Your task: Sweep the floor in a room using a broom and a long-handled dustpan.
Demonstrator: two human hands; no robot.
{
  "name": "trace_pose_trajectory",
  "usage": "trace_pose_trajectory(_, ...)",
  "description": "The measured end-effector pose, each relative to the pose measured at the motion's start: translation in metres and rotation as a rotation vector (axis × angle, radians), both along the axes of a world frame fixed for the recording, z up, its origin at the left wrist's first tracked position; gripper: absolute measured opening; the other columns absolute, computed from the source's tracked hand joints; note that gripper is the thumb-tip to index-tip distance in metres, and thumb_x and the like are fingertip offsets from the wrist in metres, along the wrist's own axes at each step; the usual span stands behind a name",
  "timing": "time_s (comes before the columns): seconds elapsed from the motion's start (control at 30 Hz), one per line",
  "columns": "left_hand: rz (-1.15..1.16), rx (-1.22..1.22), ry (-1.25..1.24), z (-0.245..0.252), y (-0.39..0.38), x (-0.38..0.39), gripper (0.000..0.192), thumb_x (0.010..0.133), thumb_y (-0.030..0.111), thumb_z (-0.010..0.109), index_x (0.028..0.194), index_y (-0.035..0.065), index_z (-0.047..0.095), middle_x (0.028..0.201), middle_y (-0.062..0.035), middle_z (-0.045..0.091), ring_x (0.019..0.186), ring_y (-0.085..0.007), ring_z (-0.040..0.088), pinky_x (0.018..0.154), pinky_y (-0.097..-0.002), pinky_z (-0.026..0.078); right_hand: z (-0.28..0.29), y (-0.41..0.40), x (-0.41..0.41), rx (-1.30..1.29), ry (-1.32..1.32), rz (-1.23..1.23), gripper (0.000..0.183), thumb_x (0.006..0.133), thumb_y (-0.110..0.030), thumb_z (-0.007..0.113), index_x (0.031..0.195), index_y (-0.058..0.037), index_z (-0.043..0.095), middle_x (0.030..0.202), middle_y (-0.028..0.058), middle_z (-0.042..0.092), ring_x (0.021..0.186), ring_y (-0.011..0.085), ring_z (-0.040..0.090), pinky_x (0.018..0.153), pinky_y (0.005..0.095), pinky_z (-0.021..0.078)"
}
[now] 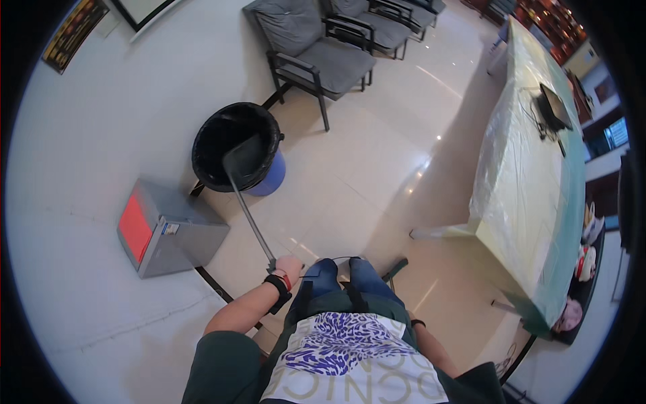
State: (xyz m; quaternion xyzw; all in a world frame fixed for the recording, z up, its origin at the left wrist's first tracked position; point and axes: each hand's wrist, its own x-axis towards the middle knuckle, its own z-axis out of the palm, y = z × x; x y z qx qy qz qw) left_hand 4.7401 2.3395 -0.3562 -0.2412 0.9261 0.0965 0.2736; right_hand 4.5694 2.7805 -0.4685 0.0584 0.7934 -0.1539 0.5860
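Note:
My left hand (288, 267) is closed around the grey handle (251, 217) of a long-handled dustpan. The dustpan's dark pan (246, 155) is at the mouth of a blue bin (270, 174) with a black plastic liner (214, 134), tilted over its inside. What lies in the bin cannot be made out. My right arm hangs at my side with a black band on the wrist; the hand itself is hidden behind my clothing. Near my right knee a dark green bar-like thing (396, 270) shows, only partly visible.
A grey metal box (189, 230) with a red panel stands against the wall, left of the bin. Grey cushioned armchairs (328, 63) line the wall ahead. To the right is a table (520, 202) under plastic sheeting, bearing a black screen device (554, 107) with cables.

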Motion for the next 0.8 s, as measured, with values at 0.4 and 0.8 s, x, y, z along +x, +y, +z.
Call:
trace_pose_trajectory(0.4,0.750,-0.277,0.825,0.157,-0.101,0.000,0.020,0.066,0.015,0.062,0.063,-0.0043,0.059,0.059,-0.0215,0.056,0.057,-0.0354,0.057,0.054,-0.0371,0.046,0.000,-0.034,0.028,0.057,0.115,-0.036,0.037,0.070,-0.025,0.062,0.087,0.0071,0.061,0.093,0.0252,0.059,0.090,0.0365,0.058,0.071,0.0392,0.0441)
trace_pose_trajectory(0.8,1.395,-0.017,1.504,0.262,-0.093,0.060,0.027,0.077,0.020,0.062,0.060,0.0035,0.050,0.048,-0.0003,0.044,0.037,-0.0066,0.035,0.035,-0.0207,0.025,-0.010,-0.038,0.048,0.111,0.175,-0.043,0.041,0.069,-0.031,0.062,0.091,0.0045,0.061,0.094,0.0252,0.059,0.091,0.0363,0.058,0.073,0.0384,0.0453)
